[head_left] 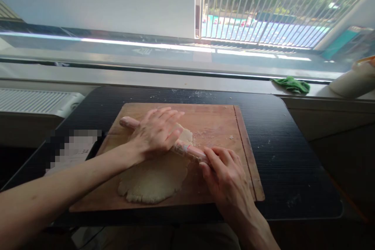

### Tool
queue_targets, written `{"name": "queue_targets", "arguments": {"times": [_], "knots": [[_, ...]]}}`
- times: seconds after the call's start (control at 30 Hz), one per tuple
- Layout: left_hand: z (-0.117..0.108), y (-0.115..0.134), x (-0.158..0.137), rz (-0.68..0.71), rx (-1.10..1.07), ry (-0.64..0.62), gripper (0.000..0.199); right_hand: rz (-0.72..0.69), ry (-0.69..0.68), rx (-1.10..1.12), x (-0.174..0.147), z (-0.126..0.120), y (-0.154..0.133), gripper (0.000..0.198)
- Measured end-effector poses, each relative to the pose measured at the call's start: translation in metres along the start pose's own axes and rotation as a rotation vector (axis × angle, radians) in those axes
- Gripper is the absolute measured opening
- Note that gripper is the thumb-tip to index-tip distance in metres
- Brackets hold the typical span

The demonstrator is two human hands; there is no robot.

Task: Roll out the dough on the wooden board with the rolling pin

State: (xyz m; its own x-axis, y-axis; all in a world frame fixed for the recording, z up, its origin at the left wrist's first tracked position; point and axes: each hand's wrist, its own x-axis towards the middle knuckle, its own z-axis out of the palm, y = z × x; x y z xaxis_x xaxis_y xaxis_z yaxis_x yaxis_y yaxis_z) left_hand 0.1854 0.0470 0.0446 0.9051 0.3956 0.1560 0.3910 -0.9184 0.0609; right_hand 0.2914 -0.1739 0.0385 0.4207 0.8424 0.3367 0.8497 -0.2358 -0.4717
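A wooden rolling pin (pixel 190 150) lies at a slant across a flattened sheet of dough (pixel 155 179) with a ragged edge. My left hand (pixel 156 129) rests flat on the pin's left half, fingers stretched out and palm down. Around the pin's right end, my right hand (pixel 225 170) has its fingers curled. Part of the dough shows beyond the pin, between it and the far side of the board, and the left hand hides some of it. Beneath everything is a wooden cutting board (pixel 211 117) dusted with flour and small crumbs.
The board lies on a dark table (pixel 275 152) with flour specks. At its left is a partly blurred pale item (pixel 76 148). A green cloth (pixel 293 84) and a whitish container (pixel 354 82) sit on the windowsill. A radiator (pixel 35 101) stands left; a barred window (pixel 263 11) is behind.
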Motion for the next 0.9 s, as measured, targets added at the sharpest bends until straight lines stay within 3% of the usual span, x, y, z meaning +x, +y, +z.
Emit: {"name": "queue_targets", "arguments": {"times": [0.13, 0.2, 0.27, 0.43, 0.5, 0.57, 0.77, 0.83, 0.9], "knots": [[0.001, 0.003, 0.059, -0.138, -0.023, -0.103, 0.055, 0.058, 0.019, -0.061, 0.014, -0.003, 0.009, 0.028], [0.002, 0.005, 0.075, -0.211, -0.019, -0.105, 0.056, 0.079, 0.023, -0.067, 0.016, -0.003, 0.009, 0.029], [0.002, 0.004, 0.07, -0.203, -0.02, -0.071, 0.053, 0.083, 0.019, -0.049, 0.013, -0.001, 0.006, 0.03], [0.001, -0.003, 0.005, -0.069, -0.009, 0.02, 0.05, -0.004, -0.046, 0.073, -0.003, 0.003, -0.005, 0.032], [0.001, -0.004, -0.004, -0.071, 0.01, 0.02, 0.053, -0.027, -0.071, 0.091, -0.003, 0.002, -0.004, 0.032], [0.003, -0.003, 0.01, -0.095, 0.003, -0.002, 0.055, -0.011, -0.064, 0.069, 0.002, 0.0, 0.0, 0.03], [0.01, 0.002, 0.086, -0.204, -0.03, -0.072, 0.06, 0.081, -0.055, -0.037, 0.014, -0.008, 0.009, 0.029], [0.01, 0.002, 0.081, -0.193, -0.017, -0.064, 0.058, 0.074, -0.032, -0.036, 0.011, -0.006, 0.007, 0.03], [0.008, 0.0, 0.058, -0.147, -0.004, -0.055, 0.054, 0.043, -0.02, -0.013, 0.005, -0.003, 0.004, 0.032]]}}
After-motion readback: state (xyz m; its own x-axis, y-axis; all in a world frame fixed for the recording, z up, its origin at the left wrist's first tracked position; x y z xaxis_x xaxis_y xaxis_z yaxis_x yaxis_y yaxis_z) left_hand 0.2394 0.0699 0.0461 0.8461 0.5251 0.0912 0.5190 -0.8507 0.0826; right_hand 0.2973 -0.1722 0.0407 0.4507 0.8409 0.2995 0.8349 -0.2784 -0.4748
